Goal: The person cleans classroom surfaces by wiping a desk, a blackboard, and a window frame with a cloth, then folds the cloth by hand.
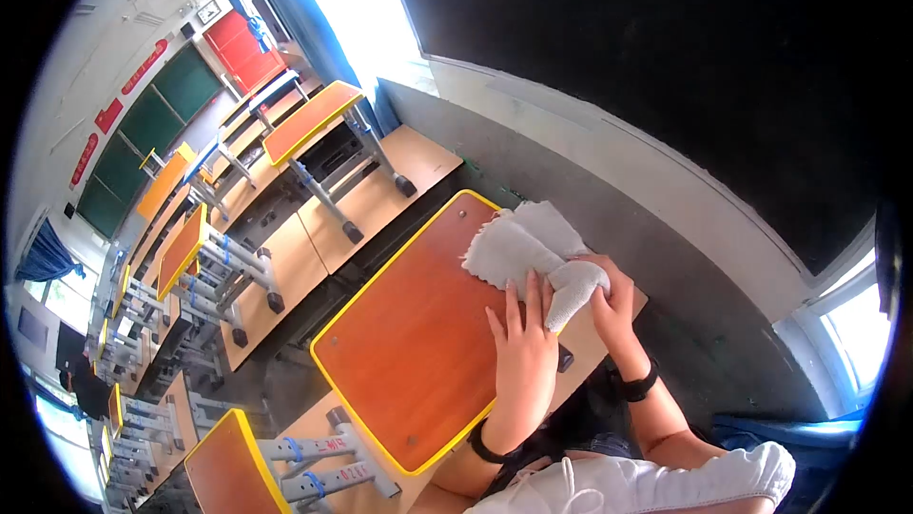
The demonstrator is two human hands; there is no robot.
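A pale grey-white cloth (518, 246) lies bunched over the right edge of a reddish-brown seat top (409, 324) with yellow edging. My left hand (525, 352) rests flat on that top, its fingers stretched out and their tips touching the cloth's lower edge. Curled round the folded right end of the cloth is my right hand (616, 305), with part of its fingers hidden by the fabric. Both wrists wear dark bands.
Another yellow-edged stool (223, 466) stands close at lower left. Light wooden desks (323, 229) carry more stools (314, 124) ahead. A grey-and-white wall (609, 191) runs along the right, with a blue curtain (309, 29) beside the window. A green chalkboard (143, 138) hangs far off.
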